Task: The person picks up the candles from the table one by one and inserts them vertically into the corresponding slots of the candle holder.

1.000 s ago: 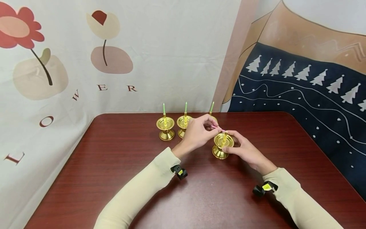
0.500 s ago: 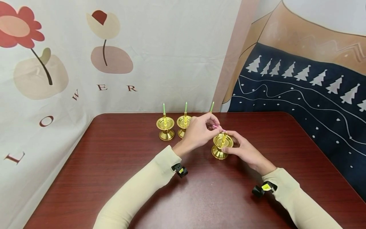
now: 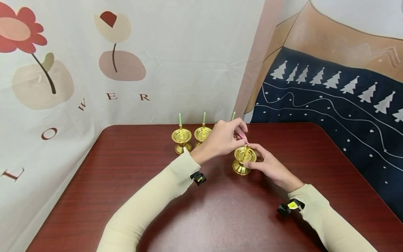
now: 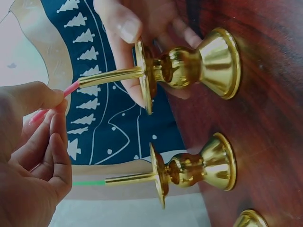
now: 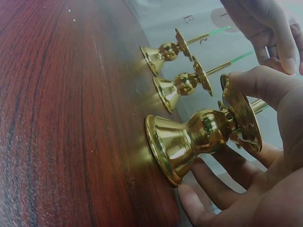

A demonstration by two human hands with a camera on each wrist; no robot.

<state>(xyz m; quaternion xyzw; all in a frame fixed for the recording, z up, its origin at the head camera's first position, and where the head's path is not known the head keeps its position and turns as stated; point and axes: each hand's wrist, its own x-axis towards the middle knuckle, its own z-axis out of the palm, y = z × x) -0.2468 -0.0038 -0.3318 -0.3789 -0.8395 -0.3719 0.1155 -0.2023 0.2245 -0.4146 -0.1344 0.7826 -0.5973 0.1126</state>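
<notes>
My left hand [image 3: 224, 138] pinches a thin pink candle [image 4: 72, 88] between thumb and fingers. In the left wrist view, the candle's lower end meets the top of a slim gold tube [image 4: 110, 76], leaning at a slight angle to it. That tube rises from the dish of a brass candle holder [image 3: 241, 167]. My right hand [image 3: 273, 167] holds this holder by its dish, thumb on the near rim and fingers round the far side. In the right wrist view the holder's flared base [image 5: 166, 149] is at the table surface; whether it touches is hard to tell.
Behind stand more brass holders with green candles: one at the left [image 3: 181, 135], one beside it [image 3: 201, 133], and a third mostly behind my left hand, its green candle [image 3: 233, 116] showing. A printed cloth [image 3: 189, 70] hangs behind the dark red table [image 3: 126, 175].
My left hand has risen slightly and tipped the pink candle from nearly flat to steeper over the tube. The right hand and its holder have hardly moved.
</notes>
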